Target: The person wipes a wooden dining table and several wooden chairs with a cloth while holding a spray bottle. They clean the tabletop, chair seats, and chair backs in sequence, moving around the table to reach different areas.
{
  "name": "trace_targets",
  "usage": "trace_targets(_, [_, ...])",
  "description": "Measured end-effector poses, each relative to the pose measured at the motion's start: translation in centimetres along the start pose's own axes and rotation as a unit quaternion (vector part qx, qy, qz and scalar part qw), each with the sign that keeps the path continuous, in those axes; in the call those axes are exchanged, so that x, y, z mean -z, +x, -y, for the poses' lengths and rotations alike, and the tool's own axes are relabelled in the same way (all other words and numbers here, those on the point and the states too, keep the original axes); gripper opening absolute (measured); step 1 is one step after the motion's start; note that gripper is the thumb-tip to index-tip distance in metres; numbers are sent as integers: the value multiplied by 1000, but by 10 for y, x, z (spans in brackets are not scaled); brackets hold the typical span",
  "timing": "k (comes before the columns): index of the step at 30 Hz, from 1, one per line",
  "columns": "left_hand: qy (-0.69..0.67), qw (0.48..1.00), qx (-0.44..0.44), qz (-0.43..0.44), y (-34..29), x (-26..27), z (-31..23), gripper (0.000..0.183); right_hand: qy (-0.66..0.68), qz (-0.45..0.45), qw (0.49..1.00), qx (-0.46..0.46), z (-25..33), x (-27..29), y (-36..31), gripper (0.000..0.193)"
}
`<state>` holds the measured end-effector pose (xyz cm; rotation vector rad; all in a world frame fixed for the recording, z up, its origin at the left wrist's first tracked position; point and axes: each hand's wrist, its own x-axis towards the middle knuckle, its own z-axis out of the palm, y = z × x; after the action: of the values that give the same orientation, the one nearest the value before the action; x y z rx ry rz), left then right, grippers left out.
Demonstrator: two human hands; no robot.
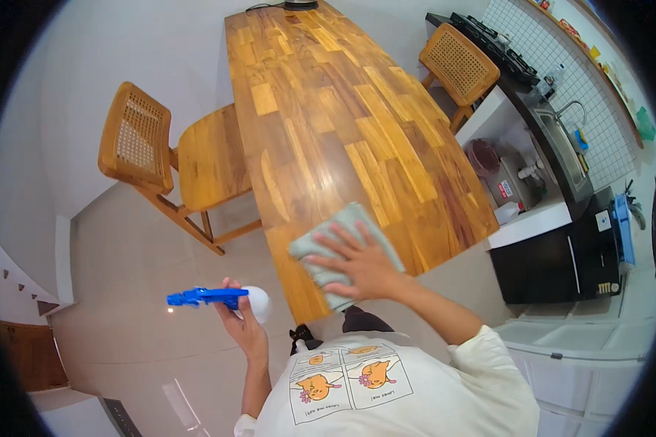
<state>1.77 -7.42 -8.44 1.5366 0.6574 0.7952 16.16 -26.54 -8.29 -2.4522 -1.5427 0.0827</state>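
My left hand (245, 329) is closed around a spray bottle with a blue trigger head (204, 296) and a white body (258, 304). It hangs over the floor, left of the table's near end, with its nozzle toward the left. My right hand (361, 266) lies flat with fingers spread on a folded pale green cloth (324, 246). That cloth rests on the near left corner of the wooden table (328, 131), and my palm hides part of it.
A cane-backed wooden chair (204, 156) stands at the table's left side, another chair (459, 65) at its far right. Along the right wall run a gas stove (496, 47), a sink (561, 142) and a black cabinet (547, 262). A dark-based object (300, 4) sits at the table's far end.
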Motion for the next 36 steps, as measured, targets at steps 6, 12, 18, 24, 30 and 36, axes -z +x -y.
trace_targets(6, [67,997,18,-41,-3,-43,12,32,-131,-99,922,-351,-250,34,1,57])
trace_targets(12, [127,986,14,-109,-21,-61,33,30,-119,-89,893,-426,-373,53,132,62])
trace_targets(18, [248,957,-39,-144,-17,-62,28,24,-89,-70,953,-280,-353,32,294,63])
trace_targets(24, [292,943,-39,-156,-15,-62,30,28,-51,-51,994,-77,-233,4,360,62])
trace_targets(30, [194,968,-33,-156,-17,-58,37,24,-25,-53,993,100,-136,-15,271,56])
trace_targets(36, [138,981,-88,-108,-16,-48,29,25,5,-29,992,-120,-218,17,122,57])
